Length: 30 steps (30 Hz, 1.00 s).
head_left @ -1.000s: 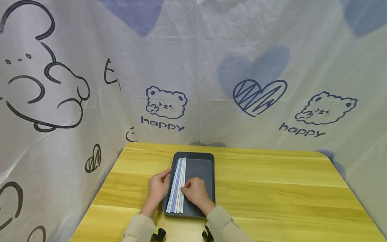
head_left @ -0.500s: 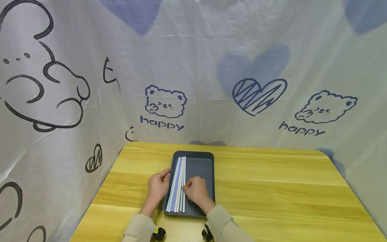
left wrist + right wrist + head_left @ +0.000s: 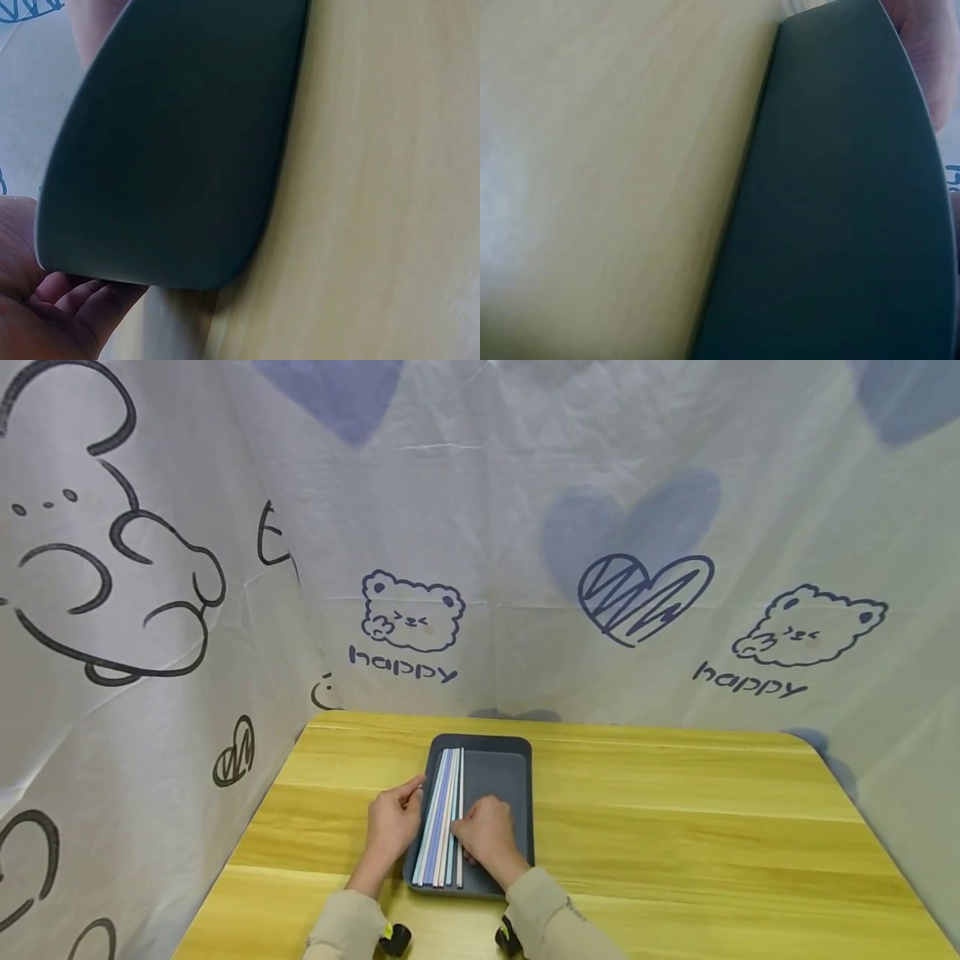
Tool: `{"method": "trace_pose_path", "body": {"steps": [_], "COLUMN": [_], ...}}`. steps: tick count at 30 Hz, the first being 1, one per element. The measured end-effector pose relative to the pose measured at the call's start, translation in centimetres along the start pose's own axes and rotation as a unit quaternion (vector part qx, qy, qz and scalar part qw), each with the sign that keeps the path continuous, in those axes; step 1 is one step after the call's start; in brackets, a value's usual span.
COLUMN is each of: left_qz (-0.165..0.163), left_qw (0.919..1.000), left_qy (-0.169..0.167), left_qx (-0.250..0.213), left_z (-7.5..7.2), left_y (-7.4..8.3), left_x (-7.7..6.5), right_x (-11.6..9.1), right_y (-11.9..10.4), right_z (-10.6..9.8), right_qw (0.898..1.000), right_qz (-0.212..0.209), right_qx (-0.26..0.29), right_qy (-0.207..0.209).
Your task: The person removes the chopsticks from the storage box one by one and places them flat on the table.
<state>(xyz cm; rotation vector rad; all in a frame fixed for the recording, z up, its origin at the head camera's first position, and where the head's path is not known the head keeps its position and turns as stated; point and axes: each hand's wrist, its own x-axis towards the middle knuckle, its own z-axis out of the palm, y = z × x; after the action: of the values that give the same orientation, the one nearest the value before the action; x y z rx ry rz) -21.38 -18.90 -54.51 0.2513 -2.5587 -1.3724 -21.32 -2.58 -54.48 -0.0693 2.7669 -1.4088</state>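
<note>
On the wooden desk [image 3: 675, 827], our left hand [image 3: 395, 818] gripped the side of the dark tray [image 3: 497, 777] while our right hand [image 3: 487, 831] pinched a pale stick [image 3: 460, 870] beside the other sticks [image 3: 437, 827] inside.

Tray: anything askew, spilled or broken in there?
Slightly askew: the sticks fan out toward the near end of the tray, and the rightmost stick, partly hidden by the right hand, lies a little apart from the rest. No spill or break visible.

Sticks [image 3: 438, 827] blue, lilac, white; tray [image 3: 495, 777] dark grey.
</note>
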Motion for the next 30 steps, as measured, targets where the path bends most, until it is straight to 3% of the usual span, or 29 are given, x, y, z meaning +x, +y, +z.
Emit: {"method": "trace_pose_path", "body": {"steps": [9,18,24,30], "left_qz": [0.002,0.01,0.017,0.017], "left_qw": [1.0,0.9999,0.9997,0.9997], "left_qy": [0.004,0.012,0.017,0.009], "left_qx": [0.001,-0.005,-0.006,-0.015], "left_z": [0.0,0.1,0.1,0.1], "left_y": [-0.2,-0.2,-0.3,-0.3], "left_x": [-0.1,0.0,0.0,0.0], "right_x": [0.2,0.6,0.7,0.7], "right_y": [-0.1,0.6,0.0,-0.7], "right_z": [0.4,-0.6,-2.6,-5.0], "right_qw": [0.999,1.0,0.998,0.987], "right_qz": [0.018,0.0,0.049,0.082], "right_qx": [-0.031,-0.016,0.044,0.138], "right_qy": [-0.008,0.019,-0.004,-0.02]}}
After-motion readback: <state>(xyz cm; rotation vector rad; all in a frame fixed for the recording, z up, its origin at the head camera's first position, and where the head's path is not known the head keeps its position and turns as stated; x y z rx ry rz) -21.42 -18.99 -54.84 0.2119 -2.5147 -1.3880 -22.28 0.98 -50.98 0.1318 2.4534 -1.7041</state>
